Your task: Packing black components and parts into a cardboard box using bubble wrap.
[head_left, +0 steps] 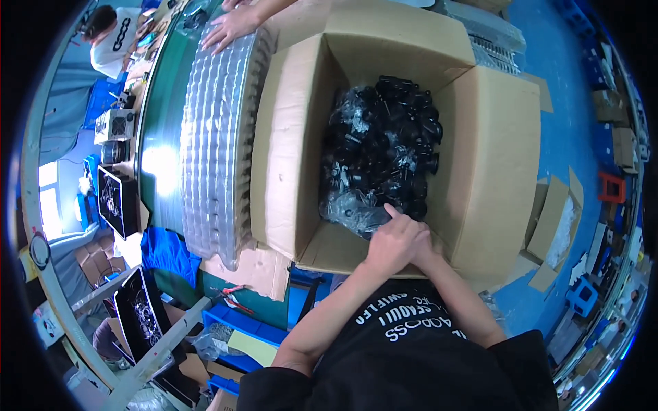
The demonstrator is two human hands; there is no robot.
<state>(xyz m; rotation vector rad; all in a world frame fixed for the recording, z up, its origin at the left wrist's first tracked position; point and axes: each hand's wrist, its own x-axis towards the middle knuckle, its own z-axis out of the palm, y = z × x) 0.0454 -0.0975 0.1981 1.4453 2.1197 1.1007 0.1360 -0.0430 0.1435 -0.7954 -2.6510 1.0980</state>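
Observation:
A large cardboard carton [502, 157] stands in front of me with its flaps folded out. Inside lies a heap of shiny black parts [394, 123], some wrapped in clear plastic; their exact kind cannot be made out. My left hand [393, 241] is over the carton's near side with its fingers curled in, next to a clear plastic bag [356, 214] with something dark in it. What the left fingers hold, if anything, is hidden. Close against it on the right is my right hand [423, 248], its fingers mostly covered by the left hand.
A stack of clear plastic trays [218, 144] stands left of the carton, with another person's hand [233, 29] on its far end. Red-handled pliers [235, 296] lie near a blue bin [253, 330]. Another open carton [552, 219] is at the right, and a person sits far left.

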